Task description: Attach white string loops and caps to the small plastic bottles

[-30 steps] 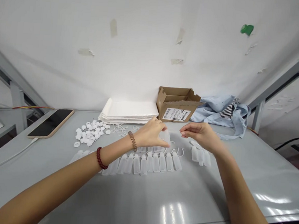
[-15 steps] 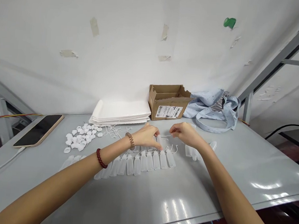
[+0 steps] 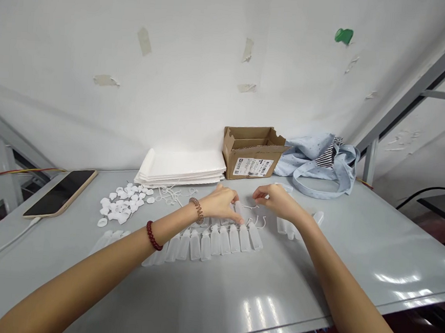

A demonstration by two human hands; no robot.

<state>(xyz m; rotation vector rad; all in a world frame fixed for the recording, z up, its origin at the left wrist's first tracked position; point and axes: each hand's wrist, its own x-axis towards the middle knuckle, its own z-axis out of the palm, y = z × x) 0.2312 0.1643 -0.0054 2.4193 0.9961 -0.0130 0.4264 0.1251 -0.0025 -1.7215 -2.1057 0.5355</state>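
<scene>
My left hand (image 3: 223, 202) holds a small translucent bottle (image 3: 239, 209) between thumb and fingers, above a row of similar bottles (image 3: 215, 239) lying on the grey table. My right hand (image 3: 272, 197) is to the right of it, thumb and fingertips pinched at the end of a thin white loop (image 3: 250, 206). More translucent bottles (image 3: 287, 228) lie under and beside my right wrist. White caps (image 3: 121, 203) are piled at the left, with loose white loops (image 3: 169, 195) near them.
A stack of white sheets (image 3: 179, 168), an open cardboard box (image 3: 251, 156) and a light blue cloth bag (image 3: 308, 158) stand along the wall. A phone (image 3: 60, 195) with a cable lies on the grey table (image 3: 196, 298) at the left.
The view has shifted slightly. Both hands keep nearly the same places, and the white loop between them looks slacker and more curved.
</scene>
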